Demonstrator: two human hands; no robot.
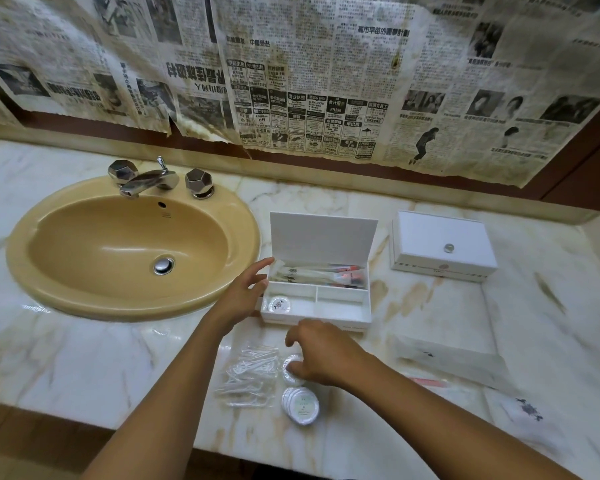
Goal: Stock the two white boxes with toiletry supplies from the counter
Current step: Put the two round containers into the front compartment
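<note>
Setting: marble counter with a tan sink and chrome tap at left; yellowed newspaper covering the wall behind.
Open box: white, lid propped upright, just right of the sink; wrapped toothbrush kits lying in the long rear compartment; one round soap in the front left compartment.
Closed box: white, small knob on the lid, well to the right of the open one.
Left hand: fingers straight and slightly spread, resting against the open box's left wall.
Right hand: fingers curled down onto a round wrapped soap on the counter, just in front of the open box; pinching it or only touching, cannot tell.
Soap stack: overlapping round packets, just below the right hand.
Floss picks: clear-wrapped, heaped left of the soaps.
Flat sachets: lying right of the right forearm, blurred.
</note>
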